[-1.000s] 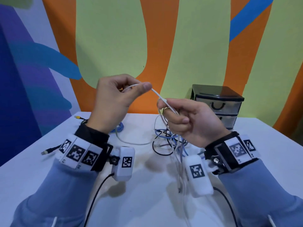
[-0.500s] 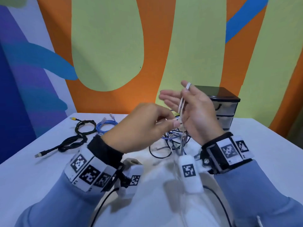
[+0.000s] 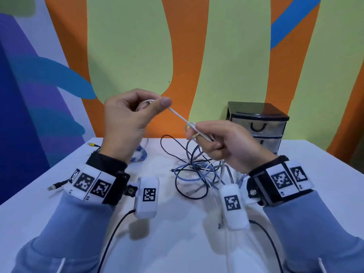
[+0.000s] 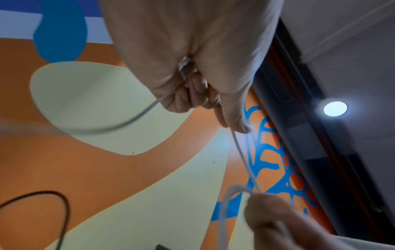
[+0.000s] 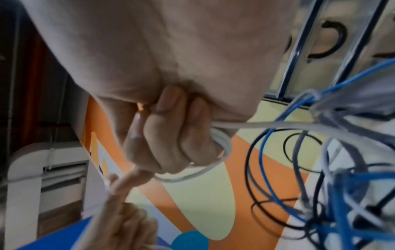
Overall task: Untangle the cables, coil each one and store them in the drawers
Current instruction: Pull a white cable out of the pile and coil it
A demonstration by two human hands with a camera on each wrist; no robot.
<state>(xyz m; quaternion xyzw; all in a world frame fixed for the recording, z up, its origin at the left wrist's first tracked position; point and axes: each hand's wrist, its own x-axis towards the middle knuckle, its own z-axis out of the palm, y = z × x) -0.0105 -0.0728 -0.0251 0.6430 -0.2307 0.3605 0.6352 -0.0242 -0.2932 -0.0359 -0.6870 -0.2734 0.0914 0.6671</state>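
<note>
A thin white cable [image 3: 180, 117] runs taut between both raised hands. My left hand [image 3: 136, 113] pinches one stretch of it between thumb and curled fingers [image 4: 188, 94], up at the left. My right hand [image 3: 212, 138] grips several small loops of the same white cable [image 5: 222, 148] in its fist, lower and to the right. From that fist the cable drops into a tangle of blue, grey and black cables [image 3: 199, 172] on the white table [image 3: 177, 243]. A small black drawer unit [image 3: 258, 127] stands at the back right, drawers closed.
A coiled blue cable [image 3: 140, 155] lies behind my left wrist. A black cable with a yellow plug [image 3: 91, 144] and a connector end [image 3: 52, 187] lies at the table's left. The painted wall [image 3: 130, 46] stands right behind the table. Camera leads trail from both wrists.
Half a second ago my left hand was at my open right palm. It has since drawn up and left, pulling the white cable taut, and my right hand has closed into a fist on the loops.
</note>
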